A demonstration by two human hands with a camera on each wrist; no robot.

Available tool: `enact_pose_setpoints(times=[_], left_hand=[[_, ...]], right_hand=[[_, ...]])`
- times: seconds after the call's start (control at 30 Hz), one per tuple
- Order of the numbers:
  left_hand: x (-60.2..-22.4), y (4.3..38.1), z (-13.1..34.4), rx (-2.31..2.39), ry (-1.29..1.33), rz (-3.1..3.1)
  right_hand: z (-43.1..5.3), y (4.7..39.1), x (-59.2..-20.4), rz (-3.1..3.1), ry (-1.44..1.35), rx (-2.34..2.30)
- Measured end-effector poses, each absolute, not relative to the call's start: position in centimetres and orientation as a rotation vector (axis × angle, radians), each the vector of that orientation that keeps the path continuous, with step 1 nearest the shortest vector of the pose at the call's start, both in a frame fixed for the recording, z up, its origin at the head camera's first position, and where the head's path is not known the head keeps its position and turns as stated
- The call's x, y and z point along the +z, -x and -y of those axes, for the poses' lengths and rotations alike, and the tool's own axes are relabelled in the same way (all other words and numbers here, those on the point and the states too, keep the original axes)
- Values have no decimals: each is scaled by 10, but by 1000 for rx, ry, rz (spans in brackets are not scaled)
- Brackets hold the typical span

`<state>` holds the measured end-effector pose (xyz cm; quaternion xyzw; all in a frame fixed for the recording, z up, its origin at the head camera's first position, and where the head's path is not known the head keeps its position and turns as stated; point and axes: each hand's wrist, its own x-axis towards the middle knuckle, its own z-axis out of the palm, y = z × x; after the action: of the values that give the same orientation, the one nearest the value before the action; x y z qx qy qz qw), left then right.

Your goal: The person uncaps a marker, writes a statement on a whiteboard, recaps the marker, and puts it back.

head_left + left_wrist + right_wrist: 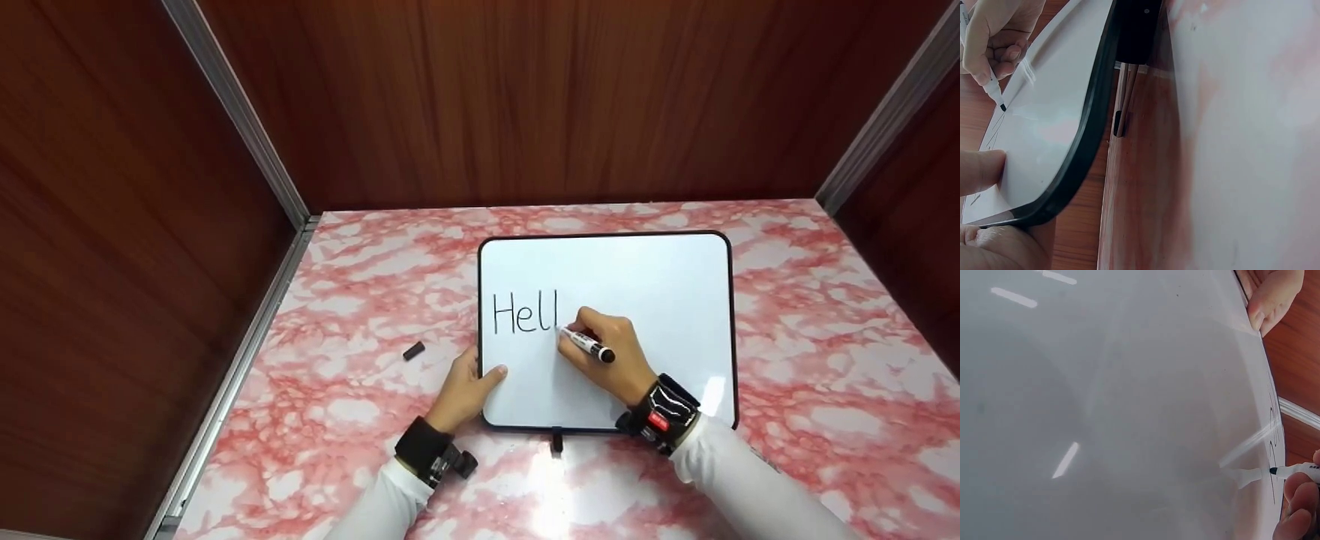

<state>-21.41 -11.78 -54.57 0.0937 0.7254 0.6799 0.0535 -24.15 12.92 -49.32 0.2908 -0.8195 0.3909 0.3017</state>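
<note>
A whiteboard [645, 285] with a black frame stands on the table, bearing the handwritten letters "Hell" [525, 313] in black on its left half. My right hand [611, 352] pinches a white marker [586, 343] with a black end, its tip right at the foot of the last "l". In the right wrist view, the dark marker tip [1274, 471] meets the board beside the strokes. My left hand [469, 386] grips the board's left edge, thumb on the white face and fingers behind it, as the left wrist view shows at the black frame [1086, 140].
A black marker cap [414, 350] lies on the red-and-white marbled table [352, 300], left of the board. A small black support [556, 442] juts out under the board's lower edge. Wood-grained panels [525, 97] with metal edging rise behind and at both sides.
</note>
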Motion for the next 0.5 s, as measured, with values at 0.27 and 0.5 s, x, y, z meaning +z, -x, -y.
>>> enact_pose_setpoints(times=[0.27, 0.5], left_hand=[[-545, 214, 118, 2054, -302, -2229], [-545, 213, 118, 2069, -293, -2209]], right_hand=[[-133, 238, -494, 2178, -795, 1044], [-140, 240, -492, 2170, -797, 1052]])
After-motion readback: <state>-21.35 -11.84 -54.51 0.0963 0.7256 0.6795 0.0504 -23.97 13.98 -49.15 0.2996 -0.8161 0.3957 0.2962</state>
